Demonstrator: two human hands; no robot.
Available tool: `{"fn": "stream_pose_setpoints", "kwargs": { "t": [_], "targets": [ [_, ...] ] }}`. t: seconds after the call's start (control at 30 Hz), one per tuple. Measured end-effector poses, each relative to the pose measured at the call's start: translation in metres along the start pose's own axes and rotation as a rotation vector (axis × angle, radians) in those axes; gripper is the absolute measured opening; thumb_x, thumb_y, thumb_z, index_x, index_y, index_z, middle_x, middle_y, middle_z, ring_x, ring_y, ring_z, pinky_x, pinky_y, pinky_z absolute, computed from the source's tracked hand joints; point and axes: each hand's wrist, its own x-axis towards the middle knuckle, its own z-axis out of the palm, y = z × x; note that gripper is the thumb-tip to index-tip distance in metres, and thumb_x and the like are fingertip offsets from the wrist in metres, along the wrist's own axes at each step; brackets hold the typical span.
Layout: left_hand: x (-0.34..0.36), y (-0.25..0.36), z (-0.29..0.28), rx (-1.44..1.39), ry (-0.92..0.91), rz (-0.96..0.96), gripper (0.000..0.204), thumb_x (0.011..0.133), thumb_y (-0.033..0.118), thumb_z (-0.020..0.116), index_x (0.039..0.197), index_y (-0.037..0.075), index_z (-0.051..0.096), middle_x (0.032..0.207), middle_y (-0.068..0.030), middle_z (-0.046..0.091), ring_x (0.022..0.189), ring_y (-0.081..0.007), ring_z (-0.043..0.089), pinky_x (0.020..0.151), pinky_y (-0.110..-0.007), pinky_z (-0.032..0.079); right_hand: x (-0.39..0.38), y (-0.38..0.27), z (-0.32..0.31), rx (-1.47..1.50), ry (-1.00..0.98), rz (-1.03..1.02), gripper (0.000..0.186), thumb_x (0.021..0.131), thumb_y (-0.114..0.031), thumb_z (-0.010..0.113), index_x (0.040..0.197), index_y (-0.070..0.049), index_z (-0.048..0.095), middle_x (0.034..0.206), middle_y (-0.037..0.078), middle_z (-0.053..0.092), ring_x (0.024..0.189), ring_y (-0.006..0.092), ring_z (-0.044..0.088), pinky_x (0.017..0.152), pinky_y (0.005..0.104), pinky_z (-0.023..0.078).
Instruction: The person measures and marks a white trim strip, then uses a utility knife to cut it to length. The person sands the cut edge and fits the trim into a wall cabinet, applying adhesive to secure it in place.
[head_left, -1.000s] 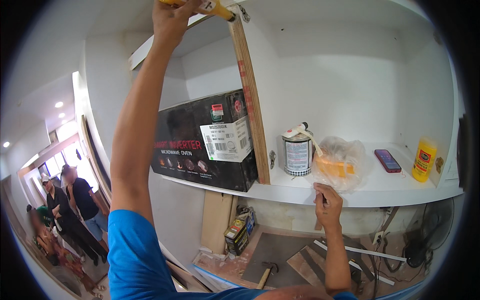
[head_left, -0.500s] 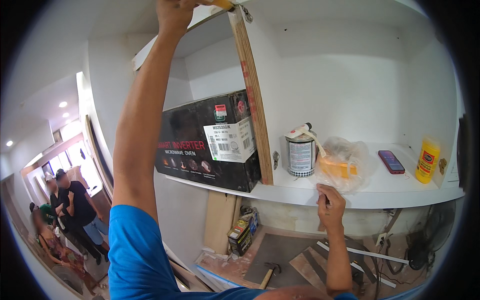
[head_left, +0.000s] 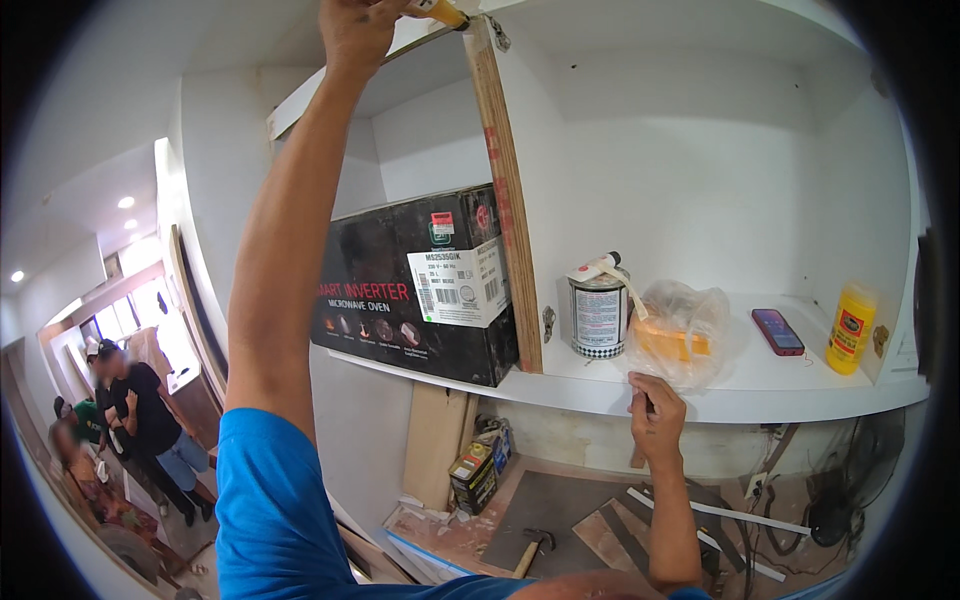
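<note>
My left hand (head_left: 358, 35) is raised to the top of the cabinet, its fingers round a yellow squeeze bottle (head_left: 436, 11). The bottle's dark tip meets the upper end of the bare plywood edge (head_left: 505, 190) of the upright divider; part of the hand is cut off by the frame. Just below the white shelf's front edge (head_left: 780, 404), my right hand (head_left: 657, 415) is closed, fingertips pinched together. What it holds, if anything, I cannot make out. Above it on the shelf lies a clear plastic bag (head_left: 690, 310) with something orange inside.
Left of the divider sits a black microwave box (head_left: 370, 285). The shelf holds a paint can (head_left: 598, 320), a phone (head_left: 778, 332) and a yellow bottle (head_left: 852, 330). Below lie a hammer (head_left: 530, 552), a battery-like box (head_left: 475, 475) and wood strips. Several people (head_left: 150, 410) stand far left.
The view has shifted slightly. My left hand and the yellow bottle sit a little lower and further right in the picture, the tip still at the plywood edge. My right hand keeps its pinch.
</note>
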Motion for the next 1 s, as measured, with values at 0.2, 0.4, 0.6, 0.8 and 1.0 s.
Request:
{"fn": "stream_pose_setpoints", "kwargs": {
  "t": [0.2, 0.4, 0.6, 0.8, 1.0],
  "targets": [
    [0.0, 0.005, 0.004, -0.1, -0.062, 0.038, 0.019, 0.082, -0.004, 0.069, 0.1, 0.004, 0.068, 0.093, -0.0038, 0.072, 0.086, -0.0152, 0.069, 0.078, -0.032, 0.056, -0.001, -0.001, 0.002, 0.001, 0.032, -0.039, 0.025, 0.087, 0.014, 0.059, 0.105, 0.003, 0.073, 0.107, 0.017, 0.076, 0.066, 0.0169, 0.069, 0.057, 0.0281, 0.055],
    [-0.009, 0.006, -0.002, -0.169, -0.036, -0.044, 0.02, 0.084, -0.004, 0.069, 0.102, 0.004, 0.067, 0.093, -0.0034, 0.071, 0.087, -0.0149, 0.068, 0.077, -0.031, 0.056, 0.0, -0.001, 0.001, -0.023, 0.041, -0.035, 0.025, 0.086, 0.013, 0.06, 0.104, 0.002, 0.073, 0.106, 0.018, 0.076, 0.065, 0.0199, 0.07, 0.057, 0.0299, 0.055],
    [-0.032, 0.005, -0.003, -0.129, 0.023, -0.102, 0.022, 0.086, -0.002, 0.069, 0.107, 0.004, 0.065, 0.097, -0.0039, 0.07, 0.089, -0.0155, 0.069, 0.079, -0.032, 0.057, -0.002, 0.002, 0.004, -0.03, 0.06, -0.048, 0.025, 0.086, 0.012, 0.06, 0.103, 0.002, 0.074, 0.105, 0.018, 0.077, 0.07, 0.0224, 0.072, 0.06, 0.0299, 0.056],
    [-0.04, 0.021, -0.008, -0.075, -0.07, -0.098, 0.019, 0.088, 0.001, 0.07, 0.107, 0.004, 0.066, 0.099, -0.0052, 0.071, 0.091, -0.0163, 0.069, 0.081, -0.033, 0.057, 0.0, 0.0, -0.001, -0.025, 0.04, 0.017, 0.025, 0.085, 0.012, 0.061, 0.104, 0.002, 0.074, 0.106, 0.018, 0.077, 0.078, 0.0235, 0.075, 0.063, 0.0301, 0.056],
    [-0.032, 0.005, -0.004, -0.18, -0.041, -0.06, 0.022, 0.089, 0.006, 0.075, 0.108, 0.001, 0.065, 0.1, -0.0064, 0.072, 0.091, -0.017, 0.07, 0.081, -0.034, 0.058, -0.003, -0.001, 0.006, -0.009, 0.043, -0.016, 0.024, 0.085, 0.012, 0.061, 0.103, 0.001, 0.074, 0.107, 0.018, 0.077, 0.079, 0.025, 0.075, 0.064, 0.0307, 0.057]
  ]
}}
